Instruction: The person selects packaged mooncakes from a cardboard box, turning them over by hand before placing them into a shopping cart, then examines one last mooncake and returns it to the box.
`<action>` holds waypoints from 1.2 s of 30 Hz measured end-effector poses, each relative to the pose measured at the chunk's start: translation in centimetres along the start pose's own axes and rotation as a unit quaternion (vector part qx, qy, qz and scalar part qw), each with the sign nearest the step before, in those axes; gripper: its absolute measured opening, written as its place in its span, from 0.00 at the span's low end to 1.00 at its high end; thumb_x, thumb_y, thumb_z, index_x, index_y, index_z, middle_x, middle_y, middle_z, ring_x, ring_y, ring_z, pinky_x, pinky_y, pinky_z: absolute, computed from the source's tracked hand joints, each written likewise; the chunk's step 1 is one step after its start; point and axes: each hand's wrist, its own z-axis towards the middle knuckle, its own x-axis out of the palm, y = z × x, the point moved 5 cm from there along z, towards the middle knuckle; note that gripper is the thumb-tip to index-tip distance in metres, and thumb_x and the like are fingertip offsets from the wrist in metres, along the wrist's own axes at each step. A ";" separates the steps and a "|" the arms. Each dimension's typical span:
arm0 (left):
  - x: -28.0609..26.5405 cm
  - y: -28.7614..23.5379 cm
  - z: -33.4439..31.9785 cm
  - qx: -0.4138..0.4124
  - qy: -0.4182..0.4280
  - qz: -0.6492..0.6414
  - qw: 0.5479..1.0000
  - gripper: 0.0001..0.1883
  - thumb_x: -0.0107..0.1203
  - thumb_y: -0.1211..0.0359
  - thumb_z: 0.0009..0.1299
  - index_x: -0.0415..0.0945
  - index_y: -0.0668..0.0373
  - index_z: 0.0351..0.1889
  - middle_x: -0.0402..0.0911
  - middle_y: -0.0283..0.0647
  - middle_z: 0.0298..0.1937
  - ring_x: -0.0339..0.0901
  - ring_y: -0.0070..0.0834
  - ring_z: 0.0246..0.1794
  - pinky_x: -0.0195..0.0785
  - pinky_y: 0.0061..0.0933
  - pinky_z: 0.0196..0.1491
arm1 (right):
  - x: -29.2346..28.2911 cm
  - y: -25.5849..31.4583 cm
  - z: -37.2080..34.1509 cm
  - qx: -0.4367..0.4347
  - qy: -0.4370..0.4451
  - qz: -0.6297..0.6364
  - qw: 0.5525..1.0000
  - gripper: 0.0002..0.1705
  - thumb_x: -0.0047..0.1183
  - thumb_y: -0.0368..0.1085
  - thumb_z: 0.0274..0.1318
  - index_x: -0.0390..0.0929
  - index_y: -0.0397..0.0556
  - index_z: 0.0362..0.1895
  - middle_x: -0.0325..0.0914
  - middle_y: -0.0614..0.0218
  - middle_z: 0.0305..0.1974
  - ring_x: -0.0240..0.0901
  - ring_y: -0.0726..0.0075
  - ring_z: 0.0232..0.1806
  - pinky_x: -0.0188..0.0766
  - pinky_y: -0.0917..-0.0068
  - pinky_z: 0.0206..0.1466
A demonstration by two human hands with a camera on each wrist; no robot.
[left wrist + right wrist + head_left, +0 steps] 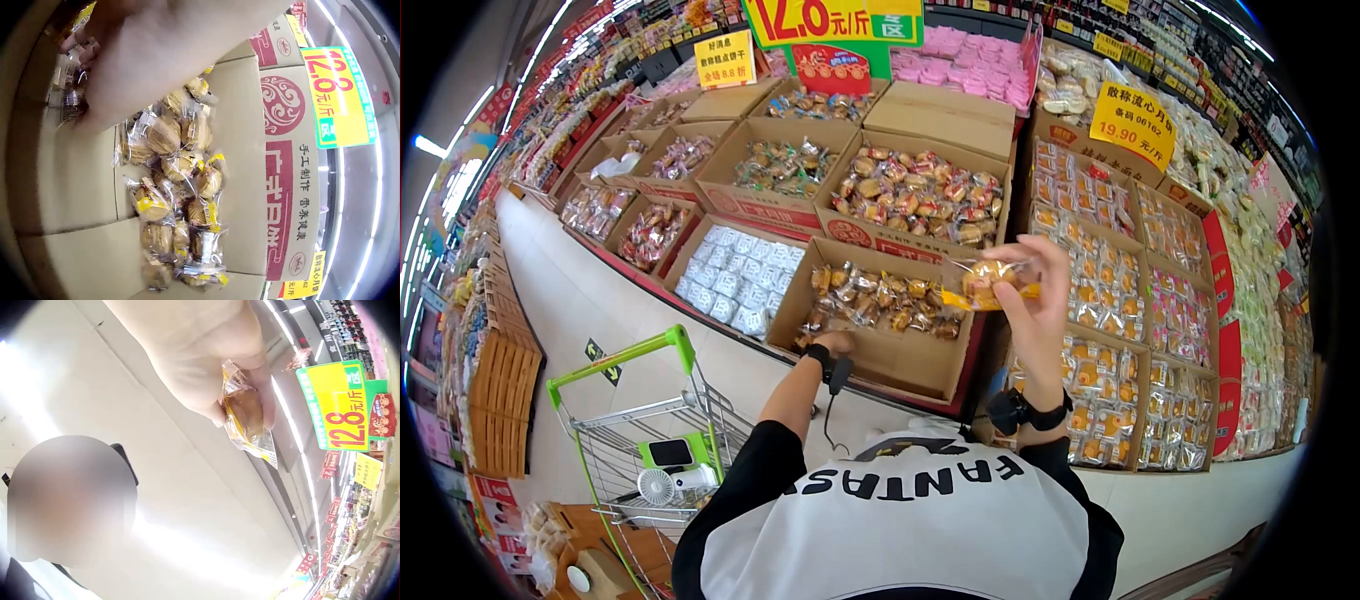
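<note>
My right hand [1045,315] is raised above the right side of an open cardboard box [900,372]. Between thumb and fingers it pinches a mooncake [245,412] in a clear wrapper with a yellow edge. My left hand [836,344] reaches down into the box's near left corner. In the left wrist view, its fingers [87,53] are at wrapped pieces [72,94] lying there; I cannot tell whether they grip one. More wrapped mooncakes [181,164] lie heaped along the far side of this box, golden brown with yellow labels.
White square packets [735,275] fill the box on the left. Behind stands a box of red-and-clear wrapped mooncakes [920,195]; trays of packaged cakes [1100,275] are on the right. A green-handled shopping cart [625,355] holding a small white fan [657,486] stands at left.
</note>
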 end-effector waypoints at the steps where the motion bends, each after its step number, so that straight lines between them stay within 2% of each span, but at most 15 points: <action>1: -0.2 -0.3 -0.4 0.043 -0.033 -0.046 0.997 0.13 0.47 0.67 0.51 0.75 0.66 0.28 0.76 0.50 0.35 0.74 0.41 0.34 0.67 0.33 0.35 | 0.0 1.0 -0.1 -0.028 -0.012 -0.011 0.999 0.24 0.48 0.26 0.47 0.55 0.46 0.49 0.68 0.59 0.41 0.65 0.68 0.45 0.61 0.74 0.49; 5: 2.5 2.7 1.5 0.260 -0.218 0.061 0.939 0.13 0.44 0.64 0.54 0.72 0.65 0.28 0.75 0.50 0.33 0.72 0.41 0.33 0.65 0.35 0.34 | 0.6 3.8 -0.8 -0.144 -0.037 -0.117 0.982 0.27 0.51 0.25 0.45 0.54 0.46 0.50 0.67 0.55 0.42 0.65 0.65 0.44 0.63 0.71 0.47; 8: -1.2 1.3 0.1 -0.118 -0.118 -0.242 0.956 0.14 0.43 0.62 0.54 0.75 0.62 0.27 0.76 0.49 0.33 0.74 0.42 0.33 0.66 0.36 0.37 | 1.0 6.6 -1.2 -0.200 0.019 -0.192 0.961 0.27 0.54 0.28 0.43 0.56 0.44 0.48 0.65 0.53 0.44 0.67 0.62 0.43 0.66 0.71 0.44; 13: -2.5 0.4 -2.9 -0.113 -0.265 -0.196 0.938 0.14 0.40 0.62 0.56 0.74 0.60 0.25 0.76 0.47 0.29 0.72 0.44 0.32 0.64 0.38 0.37 | 2.5 11.2 -1.6 -0.017 0.118 0.001 0.993 0.26 0.60 0.32 0.36 0.67 0.41 0.44 0.69 0.51 0.41 0.70 0.59 0.41 0.72 0.75 0.35; 15: -4.9 -2.0 -6.3 0.052 -0.371 -0.159 0.913 0.14 0.38 0.62 0.58 0.73 0.59 0.27 0.76 0.45 0.30 0.72 0.43 0.34 0.63 0.36 0.38 | 3.3 13.6 -1.6 -0.102 0.165 -0.047 0.980 0.26 0.57 0.33 0.40 0.61 0.39 0.46 0.67 0.49 0.39 0.71 0.57 0.37 0.73 0.76 0.33; 16: -5.0 -1.6 -6.2 -0.056 -0.231 -0.319 0.917 0.14 0.39 0.61 0.59 0.73 0.58 0.29 0.76 0.43 0.30 0.71 0.41 0.34 0.63 0.33 0.38 | 3.7 14.5 -1.7 -0.144 0.186 -0.071 0.969 0.27 0.55 0.34 0.42 0.58 0.38 0.46 0.66 0.48 0.39 0.71 0.56 0.34 0.74 0.76 0.32; 19: -6.0 -3.1 -9.0 -0.002 -0.292 -0.398 0.870 0.13 0.40 0.61 0.59 0.74 0.57 0.31 0.76 0.43 0.30 0.72 0.38 0.34 0.63 0.32 0.38 | 5.8 14.9 -1.6 -0.228 0.228 -0.116 0.939 0.28 0.52 0.35 0.46 0.53 0.36 0.48 0.65 0.45 0.37 0.72 0.54 0.30 0.75 0.77 0.29; 21: -8.1 -5.9 -12.7 -0.049 -0.319 -0.389 0.863 0.13 0.41 0.61 0.60 0.74 0.58 0.32 0.76 0.43 0.31 0.72 0.36 0.34 0.63 0.31 0.38 | 6.1 15.6 -2.5 -0.545 0.042 -0.075 0.834 0.26 0.46 0.38 0.52 0.52 0.43 0.51 0.62 0.46 0.39 0.71 0.54 0.27 0.74 0.80 0.25; 22: -8.7 -6.5 -14.0 -0.094 -0.343 -0.378 0.855 0.13 0.42 0.61 0.60 0.74 0.58 0.33 0.76 0.42 0.31 0.72 0.35 0.33 0.63 0.29 0.38 | 5.2 16.7 -2.7 -0.262 0.156 -0.015 0.952 0.30 0.34 0.47 0.47 0.58 0.33 0.47 0.63 0.31 0.39 0.65 0.66 0.24 0.66 0.79 0.28; 26: -8.0 -7.0 -15.2 -0.071 -0.343 -0.407 0.844 0.13 0.42 0.62 0.61 0.73 0.60 0.34 0.76 0.41 0.30 0.73 0.30 0.33 0.64 0.27 0.38 | 4.4 15.8 -3.7 -0.430 0.052 -0.032 0.901 0.23 0.44 0.36 0.53 0.52 0.53 0.52 0.60 0.46 0.40 0.70 0.54 0.24 0.73 0.83 0.22; 29: -9.2 -8.8 -16.6 -0.015 -0.369 -0.444 0.816 0.12 0.43 0.65 0.61 0.72 0.62 0.35 0.76 0.39 0.29 0.73 0.27 0.32 0.64 0.25 0.37 | 4.5 15.2 -2.5 -0.234 0.161 -0.025 0.958 0.24 0.46 0.32 0.51 0.52 0.59 0.51 0.61 0.46 0.41 0.70 0.57 0.24 0.73 0.83 0.22; 31: -9.9 -9.5 -17.3 -0.012 -0.384 -0.439 0.812 0.11 0.43 0.68 0.61 0.72 0.62 0.35 0.76 0.38 0.28 0.72 0.25 0.31 0.63 0.24 0.36 | 5.8 16.8 -1.8 -0.530 -0.014 -0.064 0.846 0.25 0.50 0.30 0.48 0.53 0.53 0.48 0.65 0.46 0.40 0.71 0.60 0.27 0.73 0.81 0.26; 32: -9.8 -9.6 -17.2 -0.029 -0.352 -0.449 0.821 0.09 0.43 0.70 0.63 0.71 0.63 0.37 0.74 0.35 0.33 0.69 0.20 0.34 0.61 0.21 0.39 | 4.7 17.9 -2.3 -0.531 -0.016 -0.065 0.845 0.25 0.50 0.30 0.48 0.53 0.53 0.48 0.65 0.46 0.40 0.71 0.60 0.27 0.73 0.81 0.26; 34: -9.9 -9.7 -17.2 -0.022 -0.354 -0.448 0.821 0.09 0.43 0.70 0.63 0.71 0.62 0.38 0.74 0.35 0.34 0.68 0.20 0.34 0.61 0.20 0.39 | 3.6 17.8 -2.0 -0.172 0.216 -0.183 0.944 0.29 0.55 0.32 0.44 0.52 0.52 0.48 0.68 0.46 0.39 0.72 0.63 0.30 0.74 0.79 0.29; 36: -10.0 -9.9 -17.0 -0.016 -0.356 -0.447 0.821 0.09 0.43 0.70 0.63 0.71 0.62 0.38 0.74 0.35 0.35 0.68 0.20 0.35 0.61 0.20 0.39 | 3.8 16.9 -2.6 -0.180 0.187 -0.147 0.954 0.30 0.56 0.32 0.42 0.53 0.53 0.48 0.67 0.46 0.39 0.72 0.62 0.31 0.74 0.78 0.29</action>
